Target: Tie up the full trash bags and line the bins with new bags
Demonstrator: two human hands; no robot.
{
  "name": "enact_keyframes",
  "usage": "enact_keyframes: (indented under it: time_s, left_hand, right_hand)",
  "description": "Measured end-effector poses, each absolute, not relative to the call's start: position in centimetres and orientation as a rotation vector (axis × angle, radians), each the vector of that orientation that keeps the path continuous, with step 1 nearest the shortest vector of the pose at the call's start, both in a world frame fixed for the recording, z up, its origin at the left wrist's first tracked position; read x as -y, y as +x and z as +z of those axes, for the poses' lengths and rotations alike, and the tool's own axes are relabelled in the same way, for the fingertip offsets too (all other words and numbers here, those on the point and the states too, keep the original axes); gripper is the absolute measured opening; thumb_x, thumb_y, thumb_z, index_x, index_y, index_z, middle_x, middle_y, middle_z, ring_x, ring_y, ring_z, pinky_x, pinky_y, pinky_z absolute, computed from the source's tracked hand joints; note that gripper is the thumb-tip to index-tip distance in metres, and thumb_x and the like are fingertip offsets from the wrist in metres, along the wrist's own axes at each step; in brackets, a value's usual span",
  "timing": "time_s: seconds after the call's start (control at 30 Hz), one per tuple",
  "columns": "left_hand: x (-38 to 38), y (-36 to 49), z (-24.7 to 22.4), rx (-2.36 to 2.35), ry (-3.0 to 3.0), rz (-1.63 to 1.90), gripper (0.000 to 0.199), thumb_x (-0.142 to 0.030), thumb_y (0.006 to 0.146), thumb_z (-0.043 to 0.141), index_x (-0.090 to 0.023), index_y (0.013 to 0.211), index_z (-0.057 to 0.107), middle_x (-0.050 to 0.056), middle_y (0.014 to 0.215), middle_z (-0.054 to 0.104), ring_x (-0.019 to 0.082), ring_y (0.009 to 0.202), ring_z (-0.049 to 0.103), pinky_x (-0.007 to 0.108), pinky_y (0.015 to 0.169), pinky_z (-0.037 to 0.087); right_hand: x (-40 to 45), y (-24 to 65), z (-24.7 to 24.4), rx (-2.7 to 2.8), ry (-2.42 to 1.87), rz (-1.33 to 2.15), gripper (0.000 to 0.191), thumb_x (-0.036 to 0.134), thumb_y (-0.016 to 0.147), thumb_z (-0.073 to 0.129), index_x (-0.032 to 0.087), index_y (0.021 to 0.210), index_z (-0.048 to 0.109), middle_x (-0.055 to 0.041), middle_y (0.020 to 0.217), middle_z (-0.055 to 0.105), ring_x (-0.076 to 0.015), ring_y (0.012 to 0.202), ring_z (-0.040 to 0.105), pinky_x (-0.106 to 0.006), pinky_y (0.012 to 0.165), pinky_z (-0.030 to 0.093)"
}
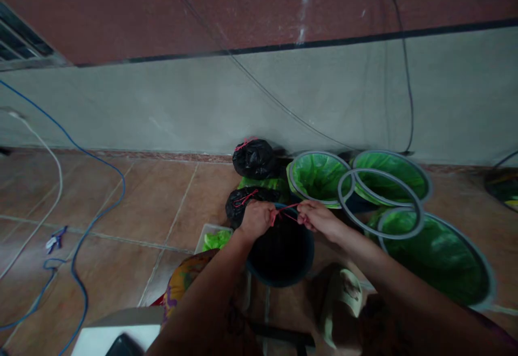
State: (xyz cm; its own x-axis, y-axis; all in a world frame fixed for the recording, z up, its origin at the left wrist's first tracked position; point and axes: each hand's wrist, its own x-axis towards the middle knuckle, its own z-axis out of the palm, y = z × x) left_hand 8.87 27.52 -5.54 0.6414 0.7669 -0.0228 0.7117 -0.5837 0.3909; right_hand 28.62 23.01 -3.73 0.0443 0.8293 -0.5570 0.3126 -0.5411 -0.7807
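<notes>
A thin red drawstring (pixel 288 207) is stretched between my two hands, above a dark round bin (pixel 279 282). My left hand (pixel 257 219) is closed around one end, with a short red tail hanging beside its fingers. My right hand (pixel 318 217) pinches the other end on the right side of the rim. Inside the bin is a black plastic bag (pixel 279 245), its folds hard to make out in the dim light. Just beyond my left hand sits a black bag (pixel 238 205) with red ties, and another tied black bag (pixel 254 160) stands behind it.
Green-lined bins (pixel 319 152) stand by the wall and to my right, with a loose grey ring (pixel 380 235) across them. A white tray (pixel 199 244) holds green plastic. A blue cable (pixel 123 186) crosses the floor at left. A white box (pixel 87 340) is lower left.
</notes>
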Motion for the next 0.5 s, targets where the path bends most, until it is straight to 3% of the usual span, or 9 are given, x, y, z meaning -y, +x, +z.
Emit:
enact_keyframes:
  time_s: [0.13, 0.23, 0.33, 0.5]
  left_hand:
    - [-27.3, 8.6, -5.7, -1.258, 2.503, 0.061, 0.028, -0.031, 0.094, 0.051, -0.017, 0.081, 0.071, 0.007, 0.082, 0.074, 0.018, 0.081, 0.066, 0.03, 0.079, 0.044]
    - [-27.2, 8.5, -5.4, -1.361, 2.434, -0.054, 0.027, -0.031, 0.093, 0.051, -0.018, 0.086, 0.072, 0.008, 0.089, 0.074, 0.02, 0.09, 0.067, 0.029, 0.084, 0.046]
    - [-27.6, 8.2, -4.8, -1.533, 2.312, -0.188, 0.026, -0.033, 0.091, 0.052, -0.017, 0.093, 0.072, 0.01, 0.097, 0.074, 0.022, 0.097, 0.067, 0.029, 0.085, 0.048]
    - [-28.8, 8.1, -4.3, -1.454, 1.992, -0.099, 0.027, -0.026, 0.085, 0.05, -0.016, 0.067, 0.066, 0.004, 0.068, 0.067, 0.017, 0.076, 0.066, 0.027, 0.072, 0.048]
  right_hand:
    - [-23.2, 30.0, -3.3, 1.613, -2.04, 1.282, 0.023, 0.023, 0.087, 0.043, 0.018, 0.071, 0.059, -0.0004, 0.06, 0.059, -0.0118, 0.055, 0.051, -0.025, 0.055, 0.033]
    - [-23.3, 31.2, -3.5, 1.921, -2.17, 1.065, 0.023, 0.02, 0.086, 0.047, 0.017, 0.081, 0.069, -0.0068, 0.082, 0.071, -0.0163, 0.078, 0.062, -0.025, 0.066, 0.037]
    - [-23.1, 32.1, -3.7, 2.115, -2.225, 1.04, 0.024, 0.021, 0.085, 0.049, 0.019, 0.087, 0.073, -0.0083, 0.092, 0.074, -0.0193, 0.087, 0.064, -0.026, 0.067, 0.037]
    - [-22.1, 32.2, -3.9, 2.251, -2.141, 1.128, 0.019, 0.022, 0.08, 0.056, 0.02, 0.076, 0.074, -0.0059, 0.078, 0.071, -0.0176, 0.073, 0.061, -0.027, 0.061, 0.033]
